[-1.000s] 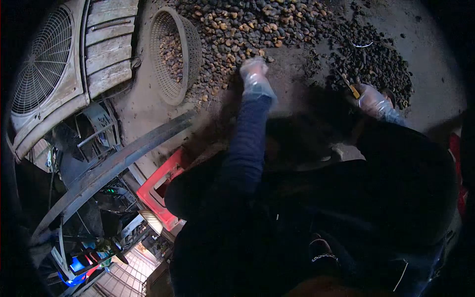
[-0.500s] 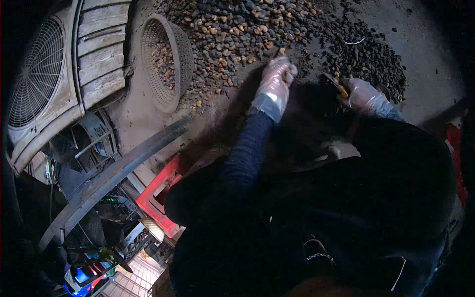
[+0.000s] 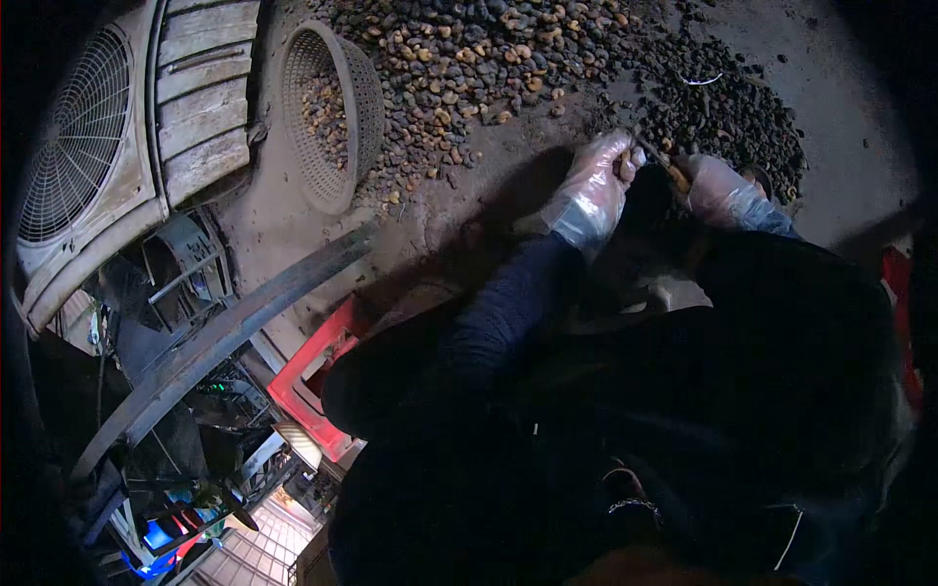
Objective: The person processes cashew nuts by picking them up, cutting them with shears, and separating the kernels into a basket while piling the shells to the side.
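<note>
Gripping a yellow-handled tool (image 3: 676,178) in the right hand (image 3: 714,188) — seemingly to point it at the left hand (image 3: 598,184).
Left hand's grasp unclear — nut-like pieces (image 3: 445,73) heaped on the far floor (image 3: 852,117).

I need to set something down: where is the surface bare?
Bare surface: right of the dark pile, and between the basket and metal bar. Crowded: the brown heap beside the basket, and the narrow gap between left hand and right hand.
</note>
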The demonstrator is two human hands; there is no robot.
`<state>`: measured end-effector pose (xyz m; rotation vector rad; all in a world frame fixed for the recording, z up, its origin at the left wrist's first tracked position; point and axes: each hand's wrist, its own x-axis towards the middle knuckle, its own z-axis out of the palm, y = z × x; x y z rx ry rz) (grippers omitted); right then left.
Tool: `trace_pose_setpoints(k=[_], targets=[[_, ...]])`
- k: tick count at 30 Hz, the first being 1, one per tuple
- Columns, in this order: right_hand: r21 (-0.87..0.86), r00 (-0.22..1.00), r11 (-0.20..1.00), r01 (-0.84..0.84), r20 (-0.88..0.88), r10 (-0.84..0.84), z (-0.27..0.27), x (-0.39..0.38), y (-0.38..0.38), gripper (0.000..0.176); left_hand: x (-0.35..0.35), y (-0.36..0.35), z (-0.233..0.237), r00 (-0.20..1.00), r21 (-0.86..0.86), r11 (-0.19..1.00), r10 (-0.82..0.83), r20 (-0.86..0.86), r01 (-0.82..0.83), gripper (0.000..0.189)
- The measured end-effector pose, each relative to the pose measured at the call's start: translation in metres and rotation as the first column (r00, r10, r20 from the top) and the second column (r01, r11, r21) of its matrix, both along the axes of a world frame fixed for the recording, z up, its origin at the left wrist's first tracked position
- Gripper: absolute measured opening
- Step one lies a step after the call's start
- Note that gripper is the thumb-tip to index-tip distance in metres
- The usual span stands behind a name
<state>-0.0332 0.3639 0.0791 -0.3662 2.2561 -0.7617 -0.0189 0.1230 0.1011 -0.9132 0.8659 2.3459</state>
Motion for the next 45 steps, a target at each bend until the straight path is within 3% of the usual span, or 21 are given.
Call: trace_pose_setpoints(k=[3, 5, 9, 12, 13, 15, 16, 18, 19, 21, 22, 23, 25, 27, 28, 31, 33, 37, 39, 44, 45], targets=[[0.021, 0.979, 0.997, 0.077, 0.187, -0.079, 0.006, -0.005, -0.001, 0.04, 0.002, -0.002, 0.001, 0.999, -0.056, 0.998, -0.028, -0.039, 0.026, 0.016], [0.041, 0.987, 0.998, 0.039, 0.154, -0.045, -0.01, -0.003, 0.001, 0.04, 0.003, -0.012, 0.014, 0.987, -0.127, 0.989, -0.094, -0.128, 0.077, 0.028], [-0.009, 0.996, 0.999, 0.05, 0.076, -0.049, -0.017, 0.003, 0.01, 0.043, -0.01, -0.057, 0.019, 0.995, -0.095, 0.995, 0.022, -0.094, -0.031, 0.06], [-0.037, 0.974, 0.988, 0.152, 0.173, -0.144, 0.009, 0.002, 0.005, 0.047, -0.034, -0.085, 0.006, 0.972, -0.471, 0.882, -0.103, -0.213, -0.01, 0.06], [-0.035, 0.975, 0.988, 0.15, 0.172, -0.142, 0.005, 0.002, 0.006, 0.047, -0.053, -0.101, -0.019, 0.947, -0.7, 0.71, -0.273, -0.169, 0.08, 0.054], [-0.047, 0.982, 0.995, 0.089, 0.17, -0.08, -0.009, 0.001, 0.01, 0.049, -0.087, -0.123, -0.064, 0.807, -0.987, 0.098, -0.589, 0.049, 0.131, 0.041], [-0.045, 0.983, 0.995, 0.09, 0.165, -0.082, -0.013, 0.002, 0.011, 0.049, -0.091, -0.127, -0.076, 0.806, -0.987, 0.101, -0.59, 0.043, 0.126, 0.041], [0.01, 0.997, 0.999, 0.038, 0.066, -0.039, -0.02, 0.005, 0.013, 0.049, -0.099, -0.134, -0.097, 0.663, -0.9, -0.435, -0.685, 0.303, -0.037, 0.023], [0.012, 0.997, 0.999, 0.042, 0.068, -0.043, -0.018, 0.004, 0.013, 0.049, -0.101, -0.129, -0.09, 0.66, -0.901, -0.433, -0.688, 0.303, -0.037, 0.023], [-0.003, 0.979, 0.997, 0.076, 0.188, -0.074, -0.01, 0.0, 0.012, 0.049, -0.106, -0.117, -0.067, 0.6, -0.893, -0.398, -0.669, 0.439, 0.21, 0.021], [-0.002, 0.978, 0.997, 0.082, 0.192, -0.08, -0.007, 0.0, 0.011, 0.049, -0.1, -0.118, -0.08, 0.657, -0.954, -0.274, -0.698, 0.285, 0.122, 0.014], [-0.002, 0.985, 0.996, 0.084, 0.152, -0.083, -0.004, 0.0, 0.01, 0.05, -0.096, -0.114, -0.095, 0.651, -0.954, -0.274, -0.703, 0.286, 0.123, 0.014], [0.0, 0.99, 0.996, 0.089, 0.113, -0.089, 0.002, -0.002, 0.008, 0.05, -0.078, -0.09, -0.071, 0.756, -0.921, 0.164, -0.63, 0.177, 0.353, 0.033], [-0.006, 0.999, 1.0, -0.028, -0.028, 0.028, 0.008, -0.004, 0.006, 0.049, -0.055, -0.064, -0.036, 0.888, -0.711, 0.612, -0.459, 0.035, 0.345, 0.046], [-0.003, 0.999, 1.0, -0.029, -0.027, 0.029, 0.008, -0.005, 0.005, 0.049, -0.047, -0.052, -0.037, 0.878, -0.735, 0.582, -0.477, 0.038, 0.347, 0.051], [0.012, 1.0, 1.0, -0.004, 0.018, 0.004, 0.014, -0.009, -0.003, 0.048, -0.021, -0.034, -0.043, 0.848, -0.69, 0.673, -0.504, -0.164, 0.267, 0.04], [0.053, 0.999, 0.998, -0.044, -0.02, 0.045, 0.035, -0.013, -0.014, 0.048, -0.008, -0.021, -0.049, 0.9, -0.586, 0.779, -0.396, -0.184, 0.223, 0.035], [0.053, 0.989, 0.991, -0.125, -0.071, 0.129, 0.018, -0.01, -0.008, 0.048, 0.002, -0.005, -0.051, 0.906, -0.589, 0.762, -0.408, -0.115, 0.268, 0.043], [0.032, 0.994, 0.996, -0.08, 0.074, 0.078, -0.001, -0.006, 0.0, 0.041, 0.0, -0.001, -0.044, 0.922, -0.563, 0.784, -0.376, -0.096, 0.261, 0.042], [-0.029, 0.989, 0.997, 0.067, 0.135, -0.062, 0.001, 0.001, -0.007, 0.038, 0.0, -0.008, -0.028, 0.933, -0.521, 0.817, -0.346, -0.098, 0.248, 0.035], [-0.028, 0.987, 0.995, 0.093, 0.136, -0.088, -0.005, 0.0, -0.006, 0.038, -0.005, -0.016, -0.021, 0.914, -0.446, 0.831, -0.4, -0.066, 0.332, 0.033]])
